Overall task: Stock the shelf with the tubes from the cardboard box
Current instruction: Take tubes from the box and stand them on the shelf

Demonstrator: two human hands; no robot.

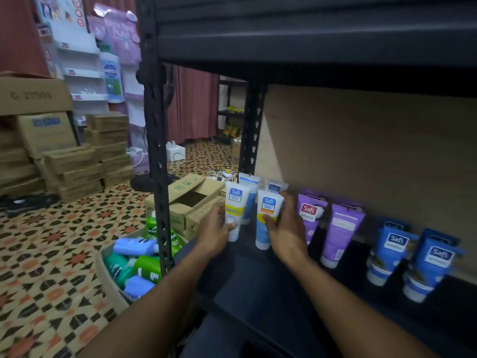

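My left hand (215, 228) curls round a white plastic tube with a yellow band (236, 210), and my right hand (286, 229) grips a white-and-blue tube with an orange band (265, 218). Both tubes stand cap-down on the black metal shelf (258, 280). I judge them light, squashy and tippy, so they are best held low, near the stiff cap.

Brown cartons (73, 167) stood stacked on the patterned floor tiles (51, 244) at the left, green and blue bottles (136, 262) lay jumbled in a beige container (109, 279), and what looked like a power strip (227, 174) sat before a reddish curtain (193, 107).
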